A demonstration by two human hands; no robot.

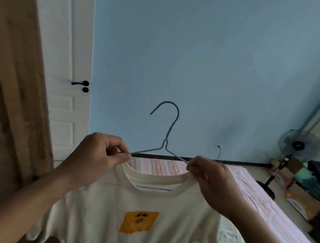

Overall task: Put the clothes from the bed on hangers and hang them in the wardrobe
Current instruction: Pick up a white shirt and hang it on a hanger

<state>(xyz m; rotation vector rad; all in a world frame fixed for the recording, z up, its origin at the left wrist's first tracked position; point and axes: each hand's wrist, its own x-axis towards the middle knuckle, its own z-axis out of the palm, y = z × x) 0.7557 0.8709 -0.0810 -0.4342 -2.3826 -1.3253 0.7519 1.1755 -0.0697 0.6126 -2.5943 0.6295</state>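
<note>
Above bed (246,189), hands (102,155) hold hanger (171,130).

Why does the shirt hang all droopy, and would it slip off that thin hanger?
The cream T-shirt is probably soft and floppy: it sags below the collar where the left hand and right hand pinch it. The wire hanger looks thin and smooth, so the shirt might slide off if tilted. Both seem light.

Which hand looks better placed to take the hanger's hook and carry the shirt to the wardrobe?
Probably the right hand: the wire hanger rises toward that side. Both hands pinch the cream T-shirt collar; the left hand is slightly farther away.
</note>
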